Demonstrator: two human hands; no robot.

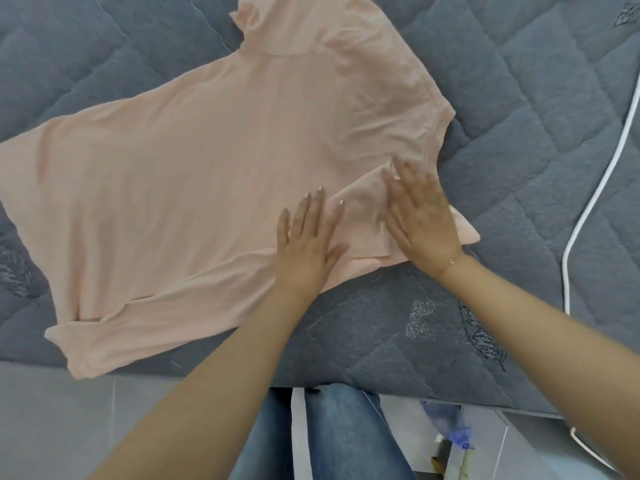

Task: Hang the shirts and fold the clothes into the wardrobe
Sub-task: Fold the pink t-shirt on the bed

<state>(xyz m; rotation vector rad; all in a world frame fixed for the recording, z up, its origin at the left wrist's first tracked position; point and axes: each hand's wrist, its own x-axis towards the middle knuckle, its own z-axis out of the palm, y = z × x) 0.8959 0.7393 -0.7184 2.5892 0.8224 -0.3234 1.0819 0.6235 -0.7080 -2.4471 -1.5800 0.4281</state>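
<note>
Head camera gave me a pink T-shirt [214, 168] spread flat on the grey quilted mattress [519, 133], its near sleeve [367, 216] turned in over the body. Both hands lay flat with straight fingers and gripped nothing: the left hand [308, 244] pressed the shirt beside that sleeve, and the right hand [424, 216] rested on the sleeve itself. I judged the folding step was in hand, with the sleeve fold being smoothed. The next move likely called for taking the far sleeve [263, 22] inward, then doubling the body lengthwise. No brand, label or legible writing showed on the shirt.
</note>
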